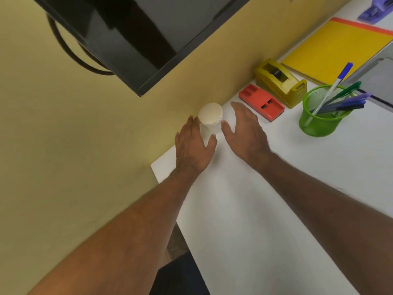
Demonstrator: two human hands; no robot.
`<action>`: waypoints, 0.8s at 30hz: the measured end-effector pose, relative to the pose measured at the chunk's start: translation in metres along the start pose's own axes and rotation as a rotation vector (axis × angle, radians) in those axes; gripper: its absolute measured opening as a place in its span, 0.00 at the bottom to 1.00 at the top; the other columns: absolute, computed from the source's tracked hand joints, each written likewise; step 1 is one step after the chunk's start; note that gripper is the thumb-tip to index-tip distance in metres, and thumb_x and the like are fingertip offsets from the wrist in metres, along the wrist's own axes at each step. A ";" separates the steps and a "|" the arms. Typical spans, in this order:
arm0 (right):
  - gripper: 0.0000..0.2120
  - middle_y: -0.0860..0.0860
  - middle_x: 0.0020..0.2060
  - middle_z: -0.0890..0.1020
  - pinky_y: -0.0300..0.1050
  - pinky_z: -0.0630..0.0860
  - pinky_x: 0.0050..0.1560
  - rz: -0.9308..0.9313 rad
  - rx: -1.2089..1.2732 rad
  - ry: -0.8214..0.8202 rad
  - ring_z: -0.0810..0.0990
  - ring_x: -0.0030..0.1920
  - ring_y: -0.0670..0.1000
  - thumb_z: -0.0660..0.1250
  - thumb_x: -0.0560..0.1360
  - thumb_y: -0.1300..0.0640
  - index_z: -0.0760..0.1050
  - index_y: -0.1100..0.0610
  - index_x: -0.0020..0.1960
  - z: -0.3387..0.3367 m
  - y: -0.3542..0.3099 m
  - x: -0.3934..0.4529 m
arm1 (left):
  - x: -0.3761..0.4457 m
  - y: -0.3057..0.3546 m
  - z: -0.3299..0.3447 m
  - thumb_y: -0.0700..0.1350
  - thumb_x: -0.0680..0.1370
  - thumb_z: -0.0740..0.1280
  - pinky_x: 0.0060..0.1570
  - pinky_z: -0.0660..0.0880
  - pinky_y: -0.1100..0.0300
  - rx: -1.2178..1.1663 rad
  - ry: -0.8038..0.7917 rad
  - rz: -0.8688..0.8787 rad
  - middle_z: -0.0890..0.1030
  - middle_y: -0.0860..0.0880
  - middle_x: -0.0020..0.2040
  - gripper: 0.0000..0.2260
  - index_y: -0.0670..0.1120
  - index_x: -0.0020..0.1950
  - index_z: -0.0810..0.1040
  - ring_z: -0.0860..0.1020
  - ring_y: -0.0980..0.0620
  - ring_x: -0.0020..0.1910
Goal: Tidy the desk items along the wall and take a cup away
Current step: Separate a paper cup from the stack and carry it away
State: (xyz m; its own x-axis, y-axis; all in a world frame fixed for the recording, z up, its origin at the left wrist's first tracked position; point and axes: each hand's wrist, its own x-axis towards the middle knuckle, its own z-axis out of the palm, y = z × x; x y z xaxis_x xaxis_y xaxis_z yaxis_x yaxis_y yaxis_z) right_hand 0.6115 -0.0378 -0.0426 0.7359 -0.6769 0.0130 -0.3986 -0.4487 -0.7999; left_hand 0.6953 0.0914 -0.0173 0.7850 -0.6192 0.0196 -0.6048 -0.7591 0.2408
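A stack of white paper cups (210, 116) stands on the white desk (255, 199) against the yellow wall, near the desk's left corner. My left hand (193, 145) is just left of the stack, fingers spread, its fingertips close to the cups. My right hand (244, 128) is just right of the stack, also open, palm turned toward the cups. Neither hand grips anything. Along the wall to the right lie a red stapler (261, 103) and a yellow tape dispenser (280, 81).
A green mesh pen holder (321, 118) with several pens stands right of the stapler. A yellow folder (338, 47) lies farther back, a purple hole punch (374, 11) beyond it. A grey laptop edge (378, 81) shows at right. A dark shelf (131, 39) hangs on the wall above.
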 end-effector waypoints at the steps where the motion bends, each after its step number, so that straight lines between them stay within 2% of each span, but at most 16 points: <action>1: 0.29 0.50 0.77 0.66 0.55 0.70 0.69 -0.006 0.034 0.003 0.65 0.76 0.54 0.62 0.81 0.44 0.59 0.51 0.79 0.002 0.000 0.006 | 0.008 0.001 0.002 0.56 0.80 0.63 0.75 0.60 0.45 -0.014 0.009 0.003 0.64 0.42 0.79 0.33 0.41 0.79 0.60 0.63 0.44 0.78; 3: 0.28 0.51 0.77 0.68 0.54 0.69 0.70 -0.003 0.128 -0.009 0.66 0.76 0.54 0.62 0.82 0.46 0.60 0.51 0.79 0.004 0.000 0.018 | 0.025 0.002 0.007 0.55 0.78 0.68 0.72 0.66 0.48 -0.077 0.015 -0.013 0.70 0.42 0.74 0.34 0.40 0.78 0.61 0.69 0.44 0.73; 7: 0.24 0.52 0.75 0.71 0.52 0.70 0.72 0.049 0.262 -0.090 0.71 0.73 0.54 0.58 0.83 0.51 0.63 0.53 0.78 0.010 0.002 0.032 | 0.047 0.005 0.020 0.52 0.73 0.75 0.72 0.67 0.52 -0.319 -0.026 -0.171 0.70 0.46 0.75 0.42 0.44 0.80 0.57 0.70 0.47 0.73; 10: 0.22 0.53 0.73 0.74 0.54 0.70 0.72 0.068 0.342 -0.135 0.73 0.72 0.54 0.57 0.82 0.56 0.66 0.53 0.77 0.014 0.001 0.031 | 0.052 0.004 0.027 0.52 0.72 0.77 0.64 0.74 0.58 -0.474 -0.023 -0.238 0.76 0.51 0.67 0.38 0.49 0.77 0.62 0.76 0.51 0.66; 13: 0.22 0.51 0.70 0.77 0.49 0.72 0.70 0.079 0.385 -0.135 0.75 0.69 0.52 0.58 0.81 0.60 0.69 0.51 0.75 0.012 0.001 0.024 | 0.050 0.005 0.029 0.50 0.72 0.77 0.56 0.76 0.62 -0.569 0.014 -0.258 0.79 0.54 0.60 0.33 0.50 0.73 0.68 0.79 0.53 0.59; 18: 0.23 0.51 0.69 0.78 0.49 0.73 0.69 0.112 0.421 -0.138 0.76 0.68 0.52 0.60 0.80 0.63 0.70 0.53 0.74 0.007 0.001 0.002 | 0.031 0.013 0.023 0.48 0.72 0.78 0.55 0.76 0.62 -0.635 -0.002 -0.255 0.79 0.52 0.62 0.32 0.49 0.72 0.68 0.79 0.52 0.59; 24: 0.23 0.52 0.68 0.79 0.51 0.73 0.69 0.196 0.457 -0.081 0.76 0.68 0.53 0.60 0.80 0.63 0.70 0.54 0.74 -0.009 0.000 -0.042 | -0.011 0.028 0.011 0.49 0.71 0.78 0.59 0.76 0.58 -0.673 -0.031 -0.227 0.78 0.55 0.63 0.32 0.51 0.71 0.69 0.77 0.53 0.60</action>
State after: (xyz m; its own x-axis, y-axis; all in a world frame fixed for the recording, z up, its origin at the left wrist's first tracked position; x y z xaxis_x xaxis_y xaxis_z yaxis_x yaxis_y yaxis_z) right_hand 0.5761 -0.0145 -0.0379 0.7186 -0.6673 -0.1959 -0.2664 -0.0039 -0.9638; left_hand 0.6684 0.0742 -0.0210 0.8717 -0.4733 -0.1272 -0.2046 -0.5872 0.7832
